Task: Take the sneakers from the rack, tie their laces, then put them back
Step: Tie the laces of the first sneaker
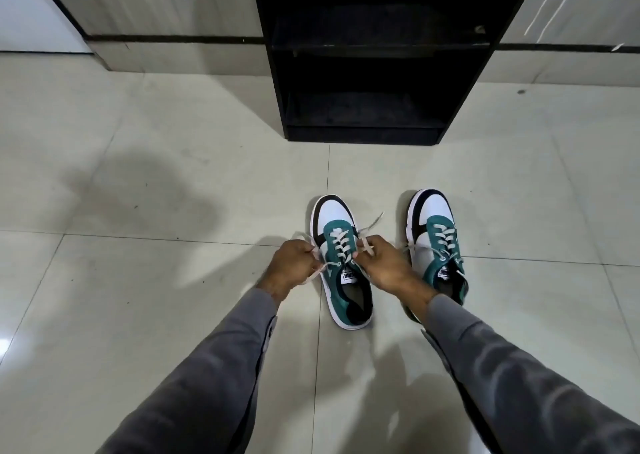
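Left hand (294, 263) sits just left of the left sneaker (341, 259), fingers curled shut, pinching one off-white lace end (323, 268) that runs out from the top eyelets. Sneaker is on the tile floor (138, 280) directly between the two hands, long axis running away from the person, toe pointing toward the black shoe rack (374, 55), heel nearest the sleeves. Right hand (384, 263) is just right of the same shoe, also closed in a pinch on the other lace end (370, 226), whose tail sticks up and right past the knuckles. Both hands roughly equally near the eyelets; laces pulled out to either side, no knot visible yet, so I'd say tying on this shoe is only starting. Next move likely turns on crossing the two ends over the tongue, along the shoe's short axis. Right sneaker (438, 242) stands just beside the right hand, parallel, laces loose, untouched. The rack's visible shelves look empty, well apart beyond the toes.
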